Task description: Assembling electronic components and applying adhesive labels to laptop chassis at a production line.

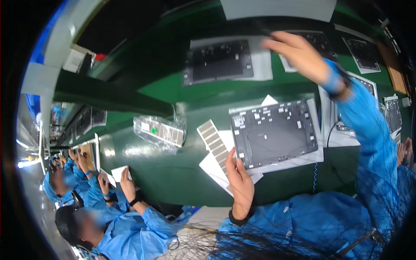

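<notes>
A black rectangular panel (pixel 275 136), dotted with small white patches, lies on white sheets in front of me, slightly turned. At its lower left corner, my left hand (pixel 241 184) grips the edge between thumb and fingers. Those fingers also overlap the lower end of a strip of grey-brown rectangular stickers (pixel 212 141) beside the panel. Reaching far over the table, my right hand (pixel 301 56) is smeared by motion, its fingers pointing left. It is above the gap between two other panels; whether anything is in its fingertips cannot be made out.
Another black panel (pixel 219 60) lies on white sheeting at the back, with more panels (pixel 363 54) to the right. A clear plastic bag (pixel 160 132) with sticker strips lies left on the green table (pixel 173 184). Co-workers in blue sit at left; one hand (pixel 128 186) holds a white card.
</notes>
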The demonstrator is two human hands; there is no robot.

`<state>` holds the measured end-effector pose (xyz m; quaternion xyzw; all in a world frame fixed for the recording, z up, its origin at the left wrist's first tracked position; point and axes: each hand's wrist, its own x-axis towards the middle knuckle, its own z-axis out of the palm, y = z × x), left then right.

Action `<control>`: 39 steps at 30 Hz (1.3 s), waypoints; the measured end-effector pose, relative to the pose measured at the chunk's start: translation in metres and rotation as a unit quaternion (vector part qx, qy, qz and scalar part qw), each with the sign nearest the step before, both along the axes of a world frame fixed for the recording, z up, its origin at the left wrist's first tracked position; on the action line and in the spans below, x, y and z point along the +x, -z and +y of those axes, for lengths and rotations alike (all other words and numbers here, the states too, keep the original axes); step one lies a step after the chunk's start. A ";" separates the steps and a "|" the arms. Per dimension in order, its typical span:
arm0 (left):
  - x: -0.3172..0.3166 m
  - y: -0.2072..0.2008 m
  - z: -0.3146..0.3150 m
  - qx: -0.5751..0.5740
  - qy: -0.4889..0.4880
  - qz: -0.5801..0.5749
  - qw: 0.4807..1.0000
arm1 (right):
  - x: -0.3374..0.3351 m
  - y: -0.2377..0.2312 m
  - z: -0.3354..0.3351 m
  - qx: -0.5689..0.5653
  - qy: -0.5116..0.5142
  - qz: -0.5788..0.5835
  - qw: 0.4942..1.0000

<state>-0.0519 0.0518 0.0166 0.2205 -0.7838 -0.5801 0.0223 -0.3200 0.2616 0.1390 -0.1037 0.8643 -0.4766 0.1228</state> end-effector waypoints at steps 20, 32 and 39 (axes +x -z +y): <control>0.044 0.013 -0.079 -0.304 0.339 0.007 0.890 | 0.297 0.146 -0.068 -0.174 0.133 -0.150 0.964; 0.048 0.024 -0.079 -0.290 0.326 0.017 0.900 | 0.297 0.146 -0.086 -0.170 0.141 -0.144 0.965; 0.048 0.023 -0.079 -0.277 0.322 0.013 0.905 | 0.297 0.142 -0.086 -0.152 0.140 -0.141 0.968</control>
